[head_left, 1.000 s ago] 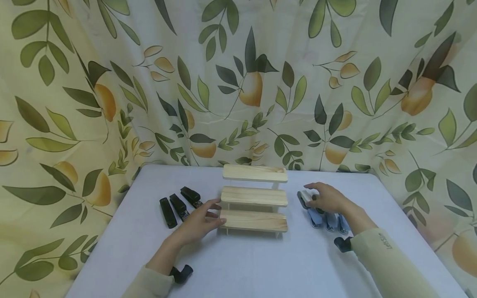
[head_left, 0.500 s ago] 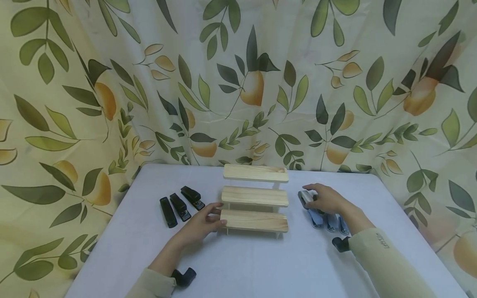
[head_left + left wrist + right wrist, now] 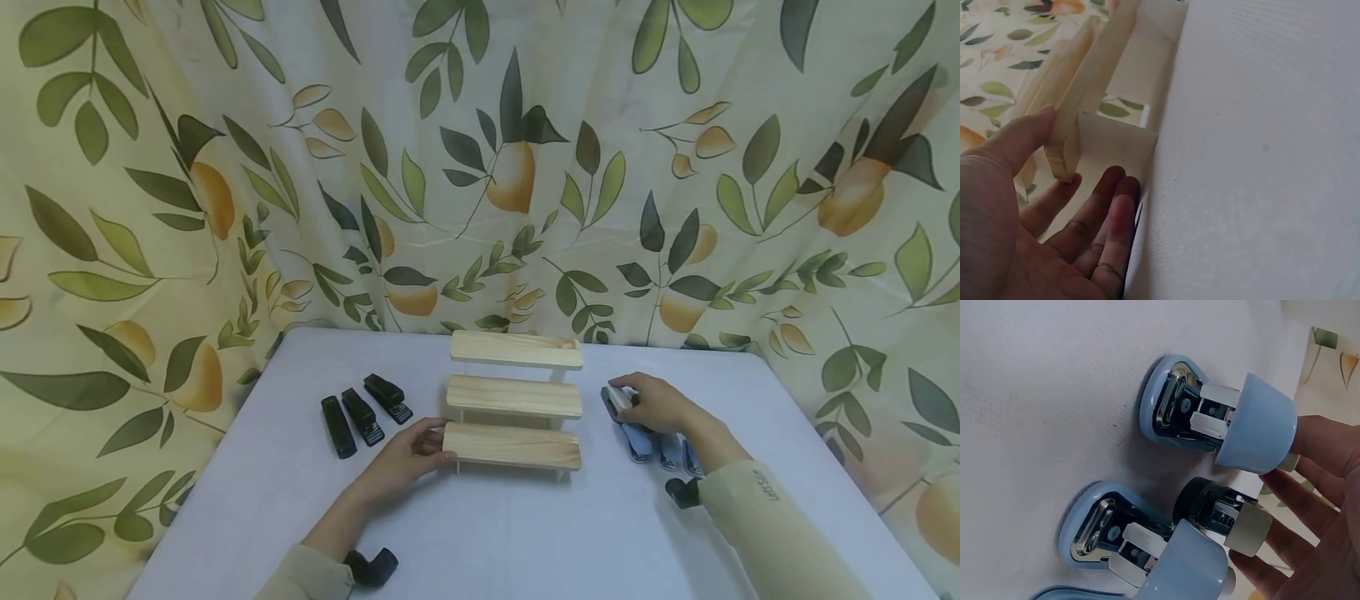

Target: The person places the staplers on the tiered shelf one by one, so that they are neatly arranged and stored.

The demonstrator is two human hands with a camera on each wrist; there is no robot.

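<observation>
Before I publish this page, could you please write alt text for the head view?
A person's left hand grips the lowest tier of a pale wooden three-tier stand, and their right hand appears to hold a pale grey stapler behind three light-blue staplers. Three black staplers lie left of the stand on the white table.

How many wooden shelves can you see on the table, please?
3: the back shelf, highest; the middle shelf; and the front shelf, lowest, touched by the left hand.
</observation>
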